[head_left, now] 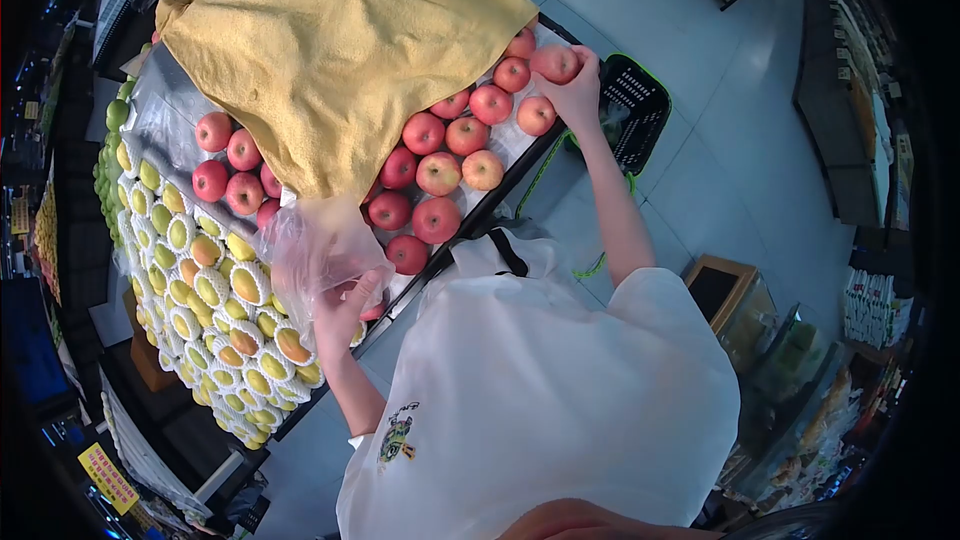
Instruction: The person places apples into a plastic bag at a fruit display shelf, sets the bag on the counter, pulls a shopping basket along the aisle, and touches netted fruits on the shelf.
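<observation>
My right hand (pixel 578 90) grips a red apple (pixel 554 63) at the far right corner of the fruit stand, with another apple (pixel 536 115) lying just below it. In my left hand (pixel 345 310) is a clear plastic bag (pixel 318 245), bunched up over the near edge of the stand; something reddish shows through it, but I cannot make out what. Between my hands lie several loose red apples (pixel 437 174) on a pale liner. A yellow cloth (pixel 340 50) covers the middle of the apples, and more apples (pixel 243 150) show at its left.
Yellow-green fruit in white foam nets (pixel 215 285) is heaped at the left of the stand. A black basket with a green rim (pixel 640 120) is beyond my right wrist. The stand's dark edge (pixel 500 195) runs diagonally before me. A wooden-framed box (pixel 735 290) is at the right.
</observation>
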A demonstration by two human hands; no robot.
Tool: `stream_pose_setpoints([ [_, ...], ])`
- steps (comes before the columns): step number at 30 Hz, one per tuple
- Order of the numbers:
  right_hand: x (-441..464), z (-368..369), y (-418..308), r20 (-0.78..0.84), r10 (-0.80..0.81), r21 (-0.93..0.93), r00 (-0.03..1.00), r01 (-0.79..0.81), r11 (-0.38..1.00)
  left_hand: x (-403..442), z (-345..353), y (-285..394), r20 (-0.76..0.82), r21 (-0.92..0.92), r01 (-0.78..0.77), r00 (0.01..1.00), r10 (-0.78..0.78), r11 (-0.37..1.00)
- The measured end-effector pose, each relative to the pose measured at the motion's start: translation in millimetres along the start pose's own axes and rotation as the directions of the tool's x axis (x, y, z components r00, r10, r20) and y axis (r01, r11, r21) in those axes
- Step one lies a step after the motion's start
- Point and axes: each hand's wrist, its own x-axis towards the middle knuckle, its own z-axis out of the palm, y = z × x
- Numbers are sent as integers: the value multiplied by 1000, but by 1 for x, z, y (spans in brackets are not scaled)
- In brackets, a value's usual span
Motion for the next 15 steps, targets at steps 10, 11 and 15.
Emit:
stream_pose_setpoints([
  [10, 140, 21, 97, 326, -131, -343, 936, 246, 906, -12, -24, -49, -175, -118, 145, 971, -164, 982],
  [11, 146, 25, 108, 333, -135, -338, 933, 252, 907, -14, -25, -49, -184, -121, 145, 969, -166, 982],
  [15, 156, 34, 124, 516, -69, -333, 854, 274, 902, -21, -30, -60, -254, -38, 158, 954, -162, 987],
])
